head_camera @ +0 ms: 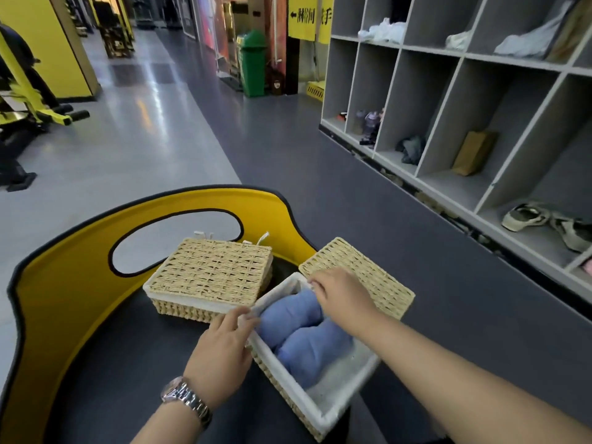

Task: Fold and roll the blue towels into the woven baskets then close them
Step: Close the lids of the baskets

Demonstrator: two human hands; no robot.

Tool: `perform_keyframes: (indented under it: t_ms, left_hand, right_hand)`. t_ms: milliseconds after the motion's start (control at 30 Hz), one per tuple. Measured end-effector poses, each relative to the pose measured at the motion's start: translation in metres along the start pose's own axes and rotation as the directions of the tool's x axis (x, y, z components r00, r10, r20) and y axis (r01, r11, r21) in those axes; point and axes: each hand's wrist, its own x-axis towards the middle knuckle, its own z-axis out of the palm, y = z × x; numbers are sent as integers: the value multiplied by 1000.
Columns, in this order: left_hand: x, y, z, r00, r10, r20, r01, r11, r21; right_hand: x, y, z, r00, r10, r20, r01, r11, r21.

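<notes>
Just towels (301,334) beneath right fingers (315,285)

Bench (112,363): dark top, with a yellow backrest (64,277) curving round its far and left sides — an oval cut-out in it.
Cubby shelf (461,100): grey, on the right.
In the cubbies: a brown paper bag (474,152), a pair of shoes (544,221), dark cloth (411,149), white cloth (382,31) higher up.
Green bin (253,64): far, in the middle.
Yellow sign (302,16): far — black characters and an arrow.
Gym machine (35,107): yellow, far left.
</notes>
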Motion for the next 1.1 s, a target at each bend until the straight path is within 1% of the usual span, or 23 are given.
perform_keyframes:
  t_ms: [67, 100, 167, 200, 233, 300, 333, 367, 400, 467, 500, 600, 667, 733, 767, 867, 933, 1000, 1067, 1100]
  left_hand:
    - [-6, 8, 6, 995, 95, 34, -96, 995, 30]
    - [-9, 11, 10, 992, 118, 52, -120, 991, 54]
    - [-15, 16, 18, 988, 122, 90, -130, 987, 91]
    - [-18, 16, 20, 989, 111, 103, -121, 987, 102]
    - [-19, 16, 22, 988, 102, 114, -114, 987, 110]
    - [-20, 17, 23, 989, 100, 114, -113, 987, 114]
    - [-20, 18, 23, 989, 98, 107, -109, 988, 108]
    - [-21, 18, 23, 989, 106, 102, -117, 987, 107]
    - [-21, 18, 21, 988, 120, 97, -130, 986, 105]
    - [-23, 18, 21, 987, 157, 37, -160, 983, 92]
    - [-24, 19, 20, 987, 159, 16, -159, 983, 92]
    - [-23, 21, 17, 992, 129, 12, -129, 986, 108]
    - [-24, 24, 13, 989, 143, 38, -146, 983, 111]
    - [-23, 24, 12, 987, 141, 74, -148, 983, 104]
    - [-24, 25, 11, 990, 118, 82, -127, 986, 112]
    - [-27, 26, 11, 991, 108, 77, -117, 987, 110]
    - [-29, 25, 11, 992, 107, 65, -113, 989, 100]
    - [-32, 26, 10, 993, 100, 62, -104, 992, 72]
    - [-35, 27, 7, 994, 92, 60, -96, 994, 58]
    - [-38, 28, 6, 994, 96, 51, -99, 993, 61]
  right_hand:
    - [-10, 36, -11, 991, 103, -88, -106, 994, -35]
    - [-16, 54, -15, 981, 160, -109, -170, 981, -94]
    - [-26, 88, -20, 941, 328, -82, -338, 906, -254]
    - [-30, 101, -22, 900, 433, -45, -424, 847, -320]
    - [-34, 112, -24, 841, 540, 4, -501, 784, -367]
    - [-36, 126, -26, 695, 713, 95, -644, 676, -357]
    - [-36, 131, -26, 644, 755, 123, -696, 644, -318]
    - [-36, 133, -26, 617, 773, 146, -727, 631, -271]
    - [-37, 134, -26, 614, 772, 163, -738, 635, -230]
    - [-38, 131, -29, 652, 741, 161, -713, 671, -202]
    - [-39, 129, -32, 680, 721, 133, -694, 692, -201]
    - [-41, 119, -44, 759, 651, -18, -636, 735, -237]
    - [-41, 112, -54, 808, 574, -130, -588, 776, -227]
    - [-42, 101, -65, 835, 496, -239, -535, 834, -138]
    - [-45, 94, -72, 842, 458, -286, -496, 865, -76]
    - [-60, 61, -87, 863, 341, -372, -340, 938, 71]
    - [-76, 31, -92, 888, 235, -395, -211, 972, 103]
    - [-91, 0, -89, 919, 95, -382, -79, 995, 57]
    - [-107, -27, -75, 952, -54, -303, 48, 999, -26]
    - [-115, -38, -65, 970, -99, -223, 89, 995, -51]
